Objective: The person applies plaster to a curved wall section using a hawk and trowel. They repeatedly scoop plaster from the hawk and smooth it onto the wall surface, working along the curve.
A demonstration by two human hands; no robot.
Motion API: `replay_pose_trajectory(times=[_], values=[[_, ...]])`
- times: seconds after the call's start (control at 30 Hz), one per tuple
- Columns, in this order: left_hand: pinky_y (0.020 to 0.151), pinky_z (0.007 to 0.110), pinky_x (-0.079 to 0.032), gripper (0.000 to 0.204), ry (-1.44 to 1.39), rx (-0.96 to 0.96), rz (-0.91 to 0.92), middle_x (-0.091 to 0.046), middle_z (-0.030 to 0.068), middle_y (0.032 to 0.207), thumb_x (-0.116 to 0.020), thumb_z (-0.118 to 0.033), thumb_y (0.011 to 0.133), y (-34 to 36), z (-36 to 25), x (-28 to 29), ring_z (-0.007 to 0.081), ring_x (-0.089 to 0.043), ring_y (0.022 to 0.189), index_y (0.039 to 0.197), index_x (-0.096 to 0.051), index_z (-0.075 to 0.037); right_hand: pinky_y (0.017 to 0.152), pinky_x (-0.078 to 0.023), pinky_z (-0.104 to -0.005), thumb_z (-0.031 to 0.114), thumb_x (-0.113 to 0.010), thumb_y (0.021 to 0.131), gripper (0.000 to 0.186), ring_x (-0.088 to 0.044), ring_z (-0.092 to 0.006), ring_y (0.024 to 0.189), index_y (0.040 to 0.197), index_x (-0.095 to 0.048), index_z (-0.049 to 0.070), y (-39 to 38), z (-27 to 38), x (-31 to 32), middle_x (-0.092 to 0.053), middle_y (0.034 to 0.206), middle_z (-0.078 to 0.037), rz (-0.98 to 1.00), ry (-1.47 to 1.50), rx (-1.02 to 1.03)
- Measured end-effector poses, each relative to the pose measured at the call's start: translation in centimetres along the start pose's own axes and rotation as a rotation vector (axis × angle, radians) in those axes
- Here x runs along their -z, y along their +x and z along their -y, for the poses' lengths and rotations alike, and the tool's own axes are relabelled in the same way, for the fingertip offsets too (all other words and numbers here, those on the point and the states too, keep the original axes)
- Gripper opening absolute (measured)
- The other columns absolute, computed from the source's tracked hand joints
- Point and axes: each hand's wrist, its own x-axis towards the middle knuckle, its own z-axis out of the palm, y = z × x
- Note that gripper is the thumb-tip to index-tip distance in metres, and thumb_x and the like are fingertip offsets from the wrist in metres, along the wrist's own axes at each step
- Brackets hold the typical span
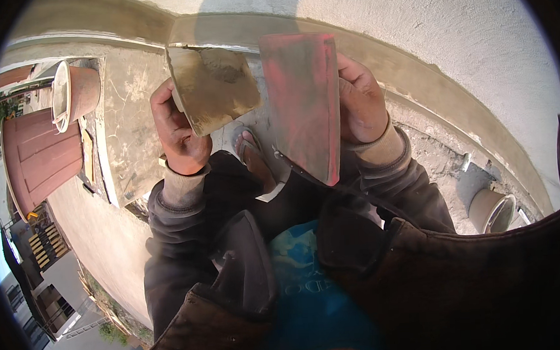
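In my left hand point(181, 132) is a square plasterer's hawk point(216, 99), tilted, its face smeared with wet grey-brown mortar. The thumb and fingers wrap its left edge; the rest of the grip is behind the board. My right hand point(362, 104) holds a long, tapering plastering float point(301, 98), red and coated with a grey film. Its broad flat face is turned toward me, and the fingers close on it from behind, where the handle is hidden. Hawk and float are held up side by side, close together but apart.
A plastered wall point(463, 45) with a ledge curves along the top and right. To the left are a bucket point(79, 90) and a large reddish tub point(45, 155). Another bucket point(492, 211) sits low at right. My sandalled foot point(257, 160) is below the tools.
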Motion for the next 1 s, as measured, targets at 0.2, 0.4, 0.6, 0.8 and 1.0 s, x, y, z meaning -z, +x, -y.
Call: replay_pose_trajectory(times=[0.2, 0.4, 0.6, 0.8, 1.0], values=[[0.111, 0.038, -0.041, 0.053, -0.179, -0.092, 0.117, -0.051, 0.0183, 0.137, -0.066, -0.001, 0.096, -1.4, 2.8, -0.7, 0.0259, -0.052, 0.129, 0.141, -0.040, 0.003, 0.091, -0.054, -0.0286, 0.010, -0.057, 0.100, 0.038, -0.066, -0.0163, 0.107, 0.136, -0.058, -0.004, 1.8, -0.5, -2.2, -0.069, 0.122, -0.011, 0.009, -0.179, 0.029], [0.104, 0.041, -0.049, 0.049, -0.065, -0.191, 0.184, -0.058, 0.0202, 0.135, -0.069, 0.005, 0.092, -0.8, 3.4, -2.2, 0.0319, -0.058, 0.127, 0.137, -0.050, 0.001, 0.089, -0.054, -0.0276, 0.010, -0.051, 0.101, 0.037, -0.067, -0.0161, 0.103, 0.135, -0.059, -0.004, 1.2, -2.4, -1.9, -0.070, 0.117, -0.011, -0.047, -0.078, -0.012], [0.102, 0.041, -0.052, 0.049, 0.012, -0.058, 0.297, -0.059, 0.0181, 0.134, -0.068, 0.006, 0.092, -0.5, 5.4, -3.8, 0.0300, -0.061, 0.125, 0.138, -0.052, -0.001, 0.095, -0.054, -0.0359, 0.021, -0.050, 0.103, 0.043, -0.065, -0.0227, 0.111, 0.139, -0.053, -0.001, -2.5, -3.2, 1.9, -0.066, 0.124, -0.013, -0.129, 0.229, -0.019], [0.109, 0.034, -0.043, 0.053, -0.337, 0.224, 0.049, -0.052, 0.0146, 0.139, -0.065, -0.004, 0.100, -3.7, 12.4, -4.9, 0.0223, -0.052, 0.130, 0.145, -0.039, 0.006, 0.100, -0.055, -0.0432, 0.031, -0.048, 0.104, 0.052, -0.063, -0.0293, 0.118, 0.145, -0.044, -0.001, -8.6, 1.6, 6.5, -0.058, 0.134, -0.019, -0.515, 0.104, -0.038], [0.109, 0.034, -0.044, 0.054, -0.517, 0.353, -0.019, -0.055, 0.0143, 0.138, -0.068, -0.007, 0.099, -2.1, 15.8, -5.1, 0.0218, -0.053, 0.130, 0.144, -0.040, 0.005, 0.074, -0.055, -0.0286, 0.026, -0.068, 0.096, 0.038, -0.070, -0.0158, 0.081, 0.124, -0.070, 0.000, -4.9, 1.9, 8.7, -0.075, 0.088, -0.008, -0.815, -1.091, -0.081]])
